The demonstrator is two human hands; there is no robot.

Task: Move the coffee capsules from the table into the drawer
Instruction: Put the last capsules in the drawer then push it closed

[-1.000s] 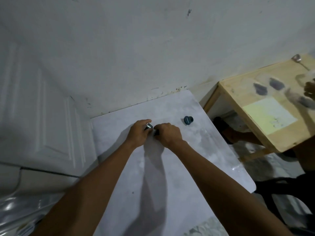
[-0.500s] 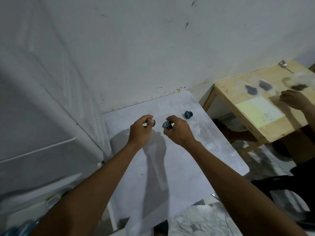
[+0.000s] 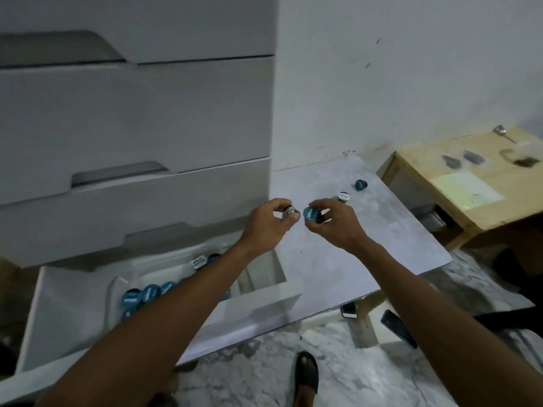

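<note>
Left hand: my left hand point(image 3: 264, 230) pinches a white-lidded capsule point(image 3: 288, 212) between thumb and fingertips, above the table point(image 3: 367, 245) at its left edge.
Right hand: my right hand point(image 3: 338, 230) grips a blue capsule point(image 3: 311, 214) the same way, just beside the other one and almost touching it.
Left on table: a second white-lidded capsule point(image 3: 343, 196) and a far blue capsule point(image 3: 360, 184), both behind my right hand.
Drawer: the bottom drawer point(image 3: 73, 304) stands pulled out, below and to the left of both hands. The stored capsules point(image 3: 141, 295) sit in what I take to be a clear tray, though the view is too dim to be sure.
Risk, collision: the two held capsules are so close that a small wobble could knock one loose from a light pinch.
Risk, short drop: if I release early, before clearing the table edge and the drawer wall, a capsule goes to the floor point(image 3: 264, 362).
Risk, crowding: my left forearm lies across the drawer, so bringing the right hand over could bump it.
Risk, stragglers: the far blue capsule could roll if the table is jolted.
</note>
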